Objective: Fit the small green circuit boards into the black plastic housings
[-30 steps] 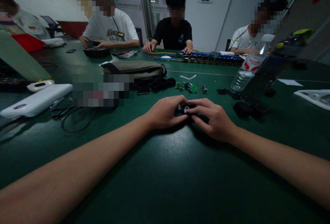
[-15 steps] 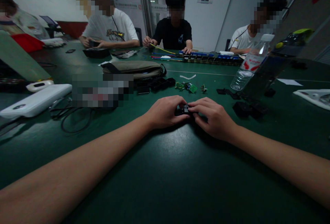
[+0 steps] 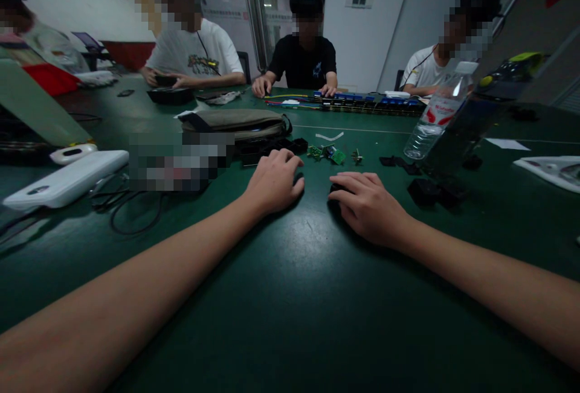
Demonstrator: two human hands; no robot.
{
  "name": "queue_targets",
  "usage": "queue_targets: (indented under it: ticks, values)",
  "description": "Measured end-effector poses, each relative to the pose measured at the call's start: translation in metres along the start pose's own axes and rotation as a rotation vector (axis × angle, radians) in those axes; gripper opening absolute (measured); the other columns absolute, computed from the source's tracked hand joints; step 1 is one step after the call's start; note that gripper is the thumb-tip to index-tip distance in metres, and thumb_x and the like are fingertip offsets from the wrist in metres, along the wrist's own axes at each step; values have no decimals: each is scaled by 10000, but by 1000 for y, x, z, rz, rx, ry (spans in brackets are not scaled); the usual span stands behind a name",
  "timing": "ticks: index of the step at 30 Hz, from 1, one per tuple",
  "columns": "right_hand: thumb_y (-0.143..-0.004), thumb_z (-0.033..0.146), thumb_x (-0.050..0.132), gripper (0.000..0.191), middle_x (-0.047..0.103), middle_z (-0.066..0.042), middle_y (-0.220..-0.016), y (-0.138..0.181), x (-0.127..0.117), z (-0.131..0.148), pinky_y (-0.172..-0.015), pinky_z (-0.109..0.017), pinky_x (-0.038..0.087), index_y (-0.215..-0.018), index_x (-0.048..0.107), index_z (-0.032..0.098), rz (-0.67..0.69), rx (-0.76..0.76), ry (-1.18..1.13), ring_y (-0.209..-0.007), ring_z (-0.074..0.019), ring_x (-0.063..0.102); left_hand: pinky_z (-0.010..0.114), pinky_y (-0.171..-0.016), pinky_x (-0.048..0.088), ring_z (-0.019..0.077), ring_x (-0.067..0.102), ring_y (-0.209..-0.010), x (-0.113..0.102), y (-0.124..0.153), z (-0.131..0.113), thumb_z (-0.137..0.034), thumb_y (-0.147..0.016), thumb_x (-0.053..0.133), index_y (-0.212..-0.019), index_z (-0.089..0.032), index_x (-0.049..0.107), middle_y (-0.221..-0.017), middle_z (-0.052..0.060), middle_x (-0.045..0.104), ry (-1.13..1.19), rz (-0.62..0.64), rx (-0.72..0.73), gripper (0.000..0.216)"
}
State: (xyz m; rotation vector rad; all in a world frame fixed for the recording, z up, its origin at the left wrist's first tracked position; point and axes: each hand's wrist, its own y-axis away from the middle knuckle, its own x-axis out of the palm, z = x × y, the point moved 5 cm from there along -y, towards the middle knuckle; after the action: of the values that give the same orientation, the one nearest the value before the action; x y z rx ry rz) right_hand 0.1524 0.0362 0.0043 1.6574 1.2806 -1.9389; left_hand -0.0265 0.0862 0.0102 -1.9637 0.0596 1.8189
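Observation:
My left hand [image 3: 274,183] is over the green table with its thumb and fingers apart, holding nothing that I can see. Just beyond its fingers lie several black plastic housings [image 3: 296,146] in a row. To the right, my right hand [image 3: 374,209] has its fingers curled around a small black plastic part [image 3: 336,188]; most of that part is hidden under the fingers. Small green circuit boards [image 3: 336,155] lie on the table beyond the gap between my hands, with a small metal-pinned component [image 3: 357,156] beside them.
A clear water bottle [image 3: 439,115] and a dark tall bottle [image 3: 487,115] stand at the right, near black boxes [image 3: 423,191]. A grey-brown pouch [image 3: 235,122] lies behind my left hand. A white device [image 3: 67,178] sits at the left. Co-workers sit across the table [image 3: 299,296].
My left hand has let go of the small black part and moved left and away from me, opening. My right hand keeps the part in nearly the same place.

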Motion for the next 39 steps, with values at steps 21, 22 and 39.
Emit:
queue_targets:
  ticks: [21, 22, 39]
  values:
    - [-925, 59, 434, 327, 751, -193, -964, 3, -7, -55, -818, -432, 393, -956, 751, 133, 288, 488, 466, -925, -303, 677, 512, -907, 459, 420, 593, -1135, -14, 4, 25, -450, -917, 437, -1288, -72, 518, -1242, 293, 619, -273, 4, -373, 536]
    - [-934, 62, 420, 332, 747, -196, -969, 3, -6, -54, -823, -430, 393, -970, 743, 125, 306, 478, 459, -924, -304, 684, 514, -908, 457, 418, 608, -1118, -14, 5, 24, -444, -921, 431, -1276, -67, 520, -1211, 292, 636, -278, 14, -371, 526]
    - [-894, 188, 515, 491, 484, -210, -1421, -49, 22, -45, -998, -424, 432, -1383, 539, 151, 31, 600, 130, -1218, -326, 519, 331, -712, 503, 245, 693, -847, -5, 9, -58, -237, -920, 446, -995, -170, 638, -919, 107, 733, -101, 113, 393, 216]
